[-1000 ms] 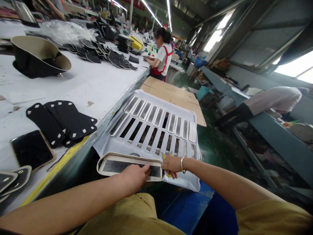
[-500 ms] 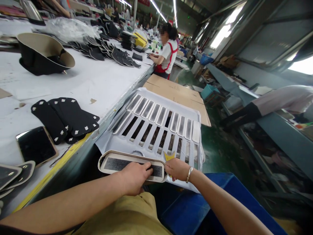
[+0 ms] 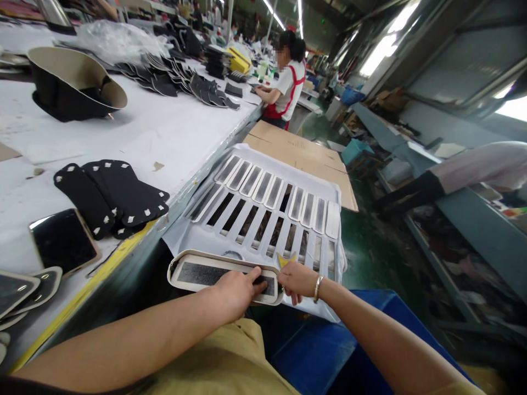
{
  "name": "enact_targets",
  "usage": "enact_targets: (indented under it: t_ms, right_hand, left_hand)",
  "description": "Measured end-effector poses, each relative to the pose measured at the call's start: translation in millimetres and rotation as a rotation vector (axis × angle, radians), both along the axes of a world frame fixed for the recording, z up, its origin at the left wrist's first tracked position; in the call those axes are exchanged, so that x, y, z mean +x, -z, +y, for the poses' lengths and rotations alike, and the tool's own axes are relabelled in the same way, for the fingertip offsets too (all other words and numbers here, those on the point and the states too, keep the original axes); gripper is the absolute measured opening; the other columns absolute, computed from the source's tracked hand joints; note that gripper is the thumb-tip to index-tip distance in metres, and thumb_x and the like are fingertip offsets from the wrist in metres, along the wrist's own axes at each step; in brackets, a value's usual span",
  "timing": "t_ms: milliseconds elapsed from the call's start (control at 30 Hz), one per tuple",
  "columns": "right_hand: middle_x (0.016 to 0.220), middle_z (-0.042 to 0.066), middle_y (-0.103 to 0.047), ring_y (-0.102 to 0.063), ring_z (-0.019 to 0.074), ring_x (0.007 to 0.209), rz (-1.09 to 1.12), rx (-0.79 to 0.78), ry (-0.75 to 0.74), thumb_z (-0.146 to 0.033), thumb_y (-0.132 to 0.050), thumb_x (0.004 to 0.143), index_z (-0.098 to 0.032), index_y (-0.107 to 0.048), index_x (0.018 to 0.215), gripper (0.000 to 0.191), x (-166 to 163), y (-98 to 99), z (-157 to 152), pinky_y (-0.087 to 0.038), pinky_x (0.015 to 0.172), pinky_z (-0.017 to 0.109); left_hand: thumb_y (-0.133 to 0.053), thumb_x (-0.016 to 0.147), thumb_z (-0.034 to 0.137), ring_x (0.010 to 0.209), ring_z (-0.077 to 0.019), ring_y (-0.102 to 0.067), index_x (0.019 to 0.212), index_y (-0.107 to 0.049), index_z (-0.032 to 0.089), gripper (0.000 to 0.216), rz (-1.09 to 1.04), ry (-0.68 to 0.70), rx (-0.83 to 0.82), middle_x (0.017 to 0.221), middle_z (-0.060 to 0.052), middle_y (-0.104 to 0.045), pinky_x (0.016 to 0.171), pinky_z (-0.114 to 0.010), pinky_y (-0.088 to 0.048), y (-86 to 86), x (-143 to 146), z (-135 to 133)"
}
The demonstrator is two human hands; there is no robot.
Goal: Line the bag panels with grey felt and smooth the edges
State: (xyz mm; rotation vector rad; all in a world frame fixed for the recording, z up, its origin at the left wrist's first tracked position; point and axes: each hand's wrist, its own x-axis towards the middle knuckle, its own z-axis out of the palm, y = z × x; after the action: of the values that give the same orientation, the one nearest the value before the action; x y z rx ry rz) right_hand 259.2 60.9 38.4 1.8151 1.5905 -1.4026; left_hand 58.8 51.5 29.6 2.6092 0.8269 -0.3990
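Observation:
A long cream-edged strip with a dark grey centre (image 3: 206, 272) lies across the near edge of a white slotted template sheet (image 3: 267, 208). My left hand (image 3: 236, 291) rests on the strip's right half with its fingers curled and the forefinger pressing on the dark centre. My right hand (image 3: 298, 280), with a bracelet on the wrist, pinches the strip's right end, next to a small yellow tool (image 3: 287, 259) that sticks up behind the fingers. Several similar strips fill the sheet's slots.
A white workbench (image 3: 156, 131) on the left carries black cut pieces (image 3: 119, 195), a phone (image 3: 63, 241), a black and cream curved part (image 3: 74, 82) and more stacks farther back. Cardboard (image 3: 300, 153) lies beyond the sheet. A person in a red apron (image 3: 284, 88) works farther along. A blue bin (image 3: 325, 345) sits below.
The view has shifted slightly. My right hand has closed in on the strip's right end, and my left forefinger now reaches further over the dark centre.

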Motion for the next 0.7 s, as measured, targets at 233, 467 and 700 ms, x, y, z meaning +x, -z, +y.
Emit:
enact_targets:
  t_ms: [233,467,700]
  right_hand:
    - [0.052,0.002,-0.058,-0.060,0.0136,0.043,0.008,-0.145,0.136,-0.035,-0.044,0.086,-0.015,-0.047,0.056,0.036,1.1,8.1,-18.3,-0.049,0.042,0.023]
    - [0.044,0.004,-0.054,-0.054,0.0118,0.037,-0.052,-0.145,0.155,-0.029,-0.039,0.086,-0.014,-0.048,0.053,0.038,-5.7,2.3,-19.0,-0.045,0.039,0.020]
    - [0.081,0.007,-0.061,-0.062,0.0151,0.046,0.048,-0.116,0.258,-0.026,-0.038,0.088,-0.014,-0.047,0.100,0.019,-12.7,5.3,-12.2,-0.053,0.045,0.029]
  left_hand:
    - [-0.067,0.070,0.031,0.082,-0.0270,-0.066,0.137,-0.036,0.029,0.074,-0.017,0.018,0.068,0.143,-0.015,-0.030,0.070,-0.041,-0.054,4.8,-1.1,-6.0]
    - [-0.073,0.061,0.034,0.086,-0.0306,-0.065,0.135,-0.037,0.029,0.083,-0.038,0.046,0.002,0.142,-0.017,-0.029,0.073,-0.044,-0.054,2.8,-0.9,1.3]
    - [-0.074,0.057,0.045,0.094,-0.0314,-0.061,0.134,-0.037,0.024,0.088,-0.095,0.041,0.004,0.140,-0.017,-0.030,0.075,-0.042,-0.052,1.6,-4.1,-2.6]
